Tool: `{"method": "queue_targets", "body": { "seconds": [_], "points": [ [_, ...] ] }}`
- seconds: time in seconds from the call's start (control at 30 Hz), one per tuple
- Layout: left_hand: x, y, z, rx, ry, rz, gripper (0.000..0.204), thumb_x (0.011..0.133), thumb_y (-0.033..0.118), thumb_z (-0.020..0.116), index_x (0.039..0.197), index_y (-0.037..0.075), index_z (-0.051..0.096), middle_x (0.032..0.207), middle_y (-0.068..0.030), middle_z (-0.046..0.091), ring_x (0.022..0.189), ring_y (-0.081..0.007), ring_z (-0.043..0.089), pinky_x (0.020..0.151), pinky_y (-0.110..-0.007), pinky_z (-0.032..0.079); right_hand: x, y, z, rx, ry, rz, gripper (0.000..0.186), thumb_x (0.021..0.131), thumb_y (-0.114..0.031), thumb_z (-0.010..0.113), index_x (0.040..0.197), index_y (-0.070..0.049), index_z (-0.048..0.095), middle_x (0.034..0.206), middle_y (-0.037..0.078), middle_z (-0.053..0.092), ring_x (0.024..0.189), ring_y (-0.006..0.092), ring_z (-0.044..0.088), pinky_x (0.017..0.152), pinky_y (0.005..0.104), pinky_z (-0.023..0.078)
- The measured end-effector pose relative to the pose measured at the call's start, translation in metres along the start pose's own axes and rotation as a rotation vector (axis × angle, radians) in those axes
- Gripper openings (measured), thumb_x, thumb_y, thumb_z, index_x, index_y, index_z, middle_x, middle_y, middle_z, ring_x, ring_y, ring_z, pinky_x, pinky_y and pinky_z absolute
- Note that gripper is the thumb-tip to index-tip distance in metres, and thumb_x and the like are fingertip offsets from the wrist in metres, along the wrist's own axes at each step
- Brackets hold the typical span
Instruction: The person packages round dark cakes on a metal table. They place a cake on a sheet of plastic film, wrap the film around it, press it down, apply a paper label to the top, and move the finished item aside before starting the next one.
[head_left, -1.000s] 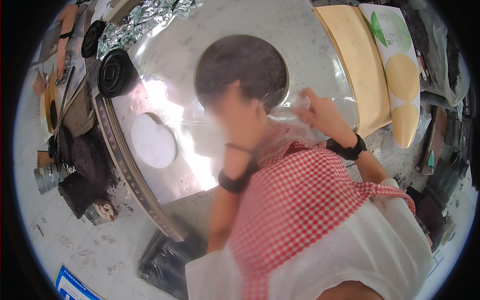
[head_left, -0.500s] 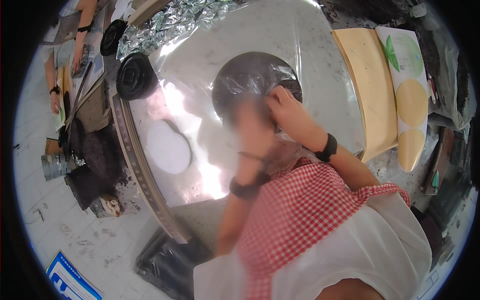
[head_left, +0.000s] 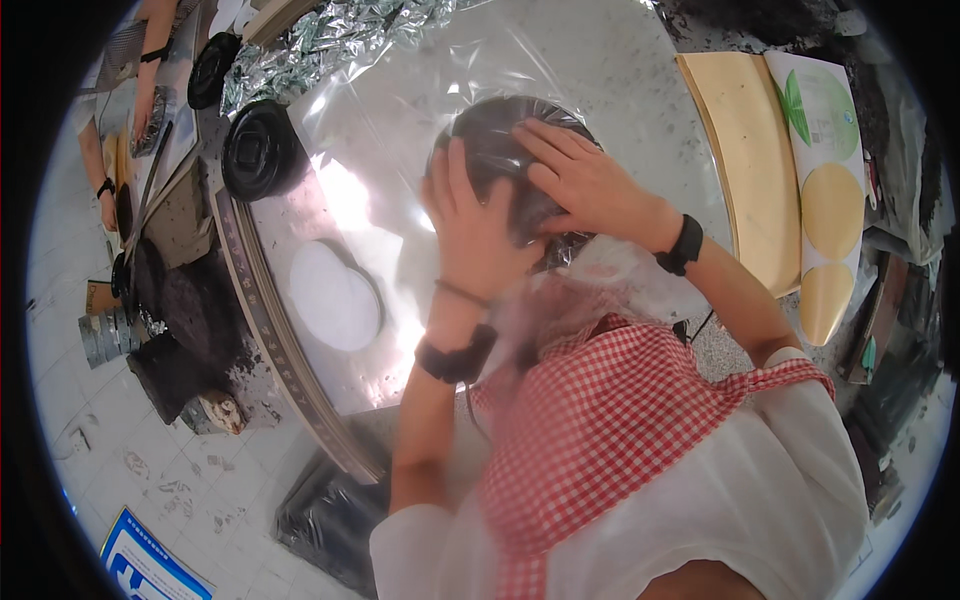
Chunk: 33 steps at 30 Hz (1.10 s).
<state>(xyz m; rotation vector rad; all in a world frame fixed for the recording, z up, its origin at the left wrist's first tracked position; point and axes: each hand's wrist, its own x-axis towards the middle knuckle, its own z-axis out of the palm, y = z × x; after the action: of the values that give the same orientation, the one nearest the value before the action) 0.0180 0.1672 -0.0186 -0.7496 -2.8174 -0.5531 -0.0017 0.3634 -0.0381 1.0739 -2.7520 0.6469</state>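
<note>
A dark, round, flat disc (head_left: 492,160) in clear film lies on the pale tabletop (head_left: 640,130) in front of me. My left hand (head_left: 482,232) rests on its left and near part, fingers spread. On its right side lies my right hand (head_left: 608,195), its fingers stretched out flat over the film. Both palms hide much of the near half. Gathered clear film (head_left: 600,275) bunches up between my wrists and the red checked apron (head_left: 600,420).
White round sheets (head_left: 330,295) lie to the left, near a black round lid-like piece (head_left: 258,150). Crumpled shiny film (head_left: 320,55) is at the far left. Brown paper (head_left: 750,180) and a sheet with round labels (head_left: 830,210) lie right. Another person's hand (head_left: 145,105) works at upper left.
My hands were close together at the near edge of the disc, the left one blurred. They have moved apart, and both now lie spread over the film-covered top.
</note>
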Motion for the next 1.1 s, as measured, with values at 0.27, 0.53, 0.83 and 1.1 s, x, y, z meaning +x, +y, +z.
{"method": "queue_targets", "body": {
  "seconds": [0.27, 0.53, 0.83, 1.1],
  "points": [
    [-0.003, -0.009, 0.008, -0.324, -0.296, -0.295, 0.069, 0.056, 0.035, 0.085, 0.109, 0.001, 0.056, 0.133, -0.024, 0.045, 0.112, -0.0398, 0.05, 0.095, -0.047, 0.042, -0.003, 0.004, 0.0, 0.141, -0.296, 0.165, 0.074, 0.063, -0.032, 0.08, 0.124, -0.002, 0.052, 0.127, 0.013, 0.052, 0.121, 0.0315, 0.047, 0.102, 0.0398, 0.038],
    [-0.019, -0.034, 0.036, -0.379, -0.157, -0.078, 0.071, 0.052, 0.035, 0.087, 0.107, 0.001, 0.058, 0.136, -0.0287, 0.039, 0.121, -0.0462, 0.043, 0.099, -0.049, 0.041, 0.019, 0.004, 0.003, 0.349, 0.024, 0.086, 0.067, 0.06, -0.026, 0.081, 0.12, -0.007, 0.057, 0.131, 0.013, 0.052, 0.122, 0.0304, 0.046, 0.101, 0.0415, 0.038],
    [0.01, -0.034, 0.021, -0.309, -0.036, 0.033, 0.077, 0.044, 0.037, 0.089, 0.107, 0.004, 0.058, 0.131, -0.0187, 0.046, 0.123, -0.0392, 0.041, 0.106, -0.053, 0.028, 0.005, 0.014, 0.008, 0.264, -0.146, 0.031, 0.075, 0.058, -0.024, 0.084, 0.124, -0.008, 0.051, 0.136, 0.013, 0.047, 0.125, 0.0315, 0.043, 0.102, 0.043, 0.036],
    [-0.006, -0.021, 0.022, -0.295, -0.016, -0.017, 0.087, 0.059, 0.04, 0.084, 0.128, 0.004, 0.045, 0.141, -0.0198, 0.037, 0.134, -0.0432, 0.03, 0.113, -0.051, 0.02, 0.009, 0.011, 0.005, 0.2, -0.058, 0.057, 0.057, 0.065, -0.021, 0.078, 0.116, -0.009, 0.055, 0.13, 0.005, 0.052, 0.126, 0.0229, 0.045, 0.105, 0.0448, 0.032]
  ]
}}
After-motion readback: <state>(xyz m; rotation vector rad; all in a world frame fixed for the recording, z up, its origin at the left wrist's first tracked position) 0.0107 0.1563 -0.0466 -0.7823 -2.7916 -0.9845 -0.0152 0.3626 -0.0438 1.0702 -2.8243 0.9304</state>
